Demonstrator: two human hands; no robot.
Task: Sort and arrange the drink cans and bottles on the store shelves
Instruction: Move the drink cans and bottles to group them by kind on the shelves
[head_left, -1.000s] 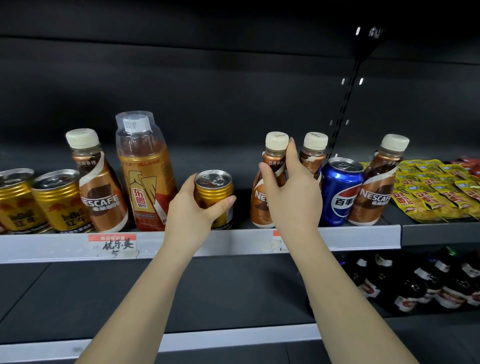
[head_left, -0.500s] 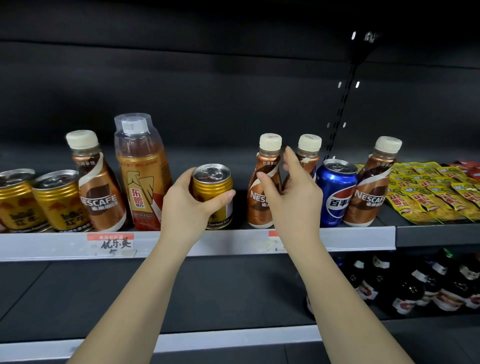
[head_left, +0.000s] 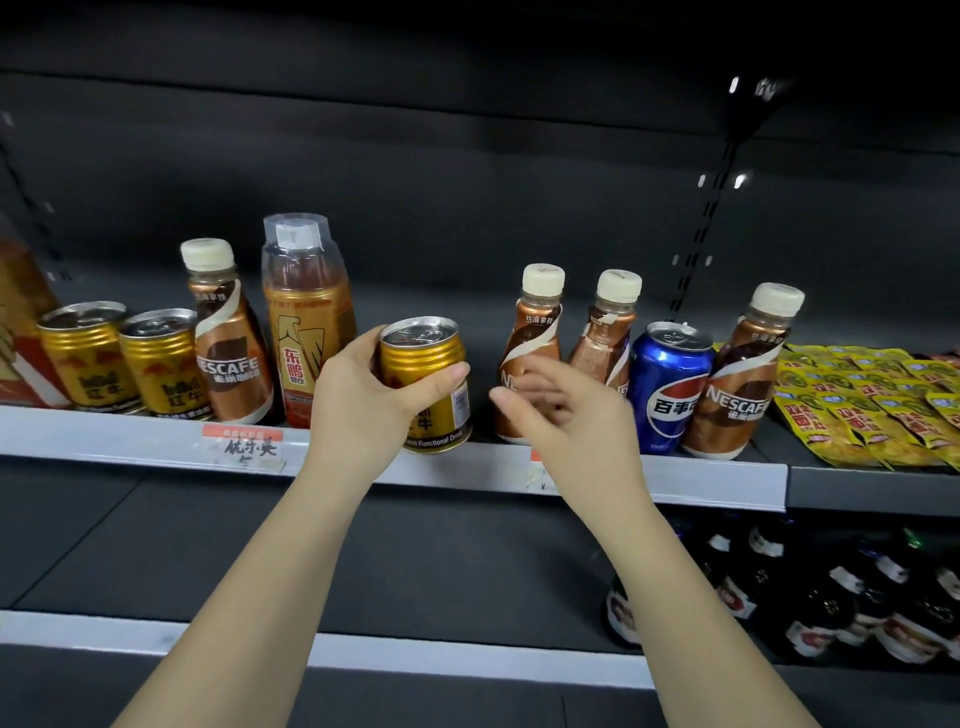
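Moved since earlier: right hand (head_left: 566, 415) has let go of the coffee bottle (head_left: 530, 358) and drawn back; the gold can (head_left: 428, 384) is now lifted and tipped toward the shelf edge (head_left: 727, 480).
Left hand: left hand (head_left: 363, 400) wraps the gold can, thumb across its front, fingers behind.
Right hand: loosely open and blurred, holding nothing, just in front of the coffee bottle.
Can position: near frame centre, its base over the shelf lip, at 3 o'clock from the tall orange bottle (head_left: 306, 322).
Step in hand: judged to be pulling the stray gold can out of the bottles to regroup it.
Next move: likely carry it toward 9 o'clock to the two gold cans (head_left: 124, 364); that calls for clearing the tall orange bottle and the left coffee bottle (head_left: 228, 338).
Count: three gold cans, four coffee bottles, one tall orange bottle, one blue cola can (head_left: 670, 384).
Elsewhere: yellow snack packets (head_left: 872, 400) at 3 o'clock; dark bottles (head_left: 810, 597) on the shelf below.
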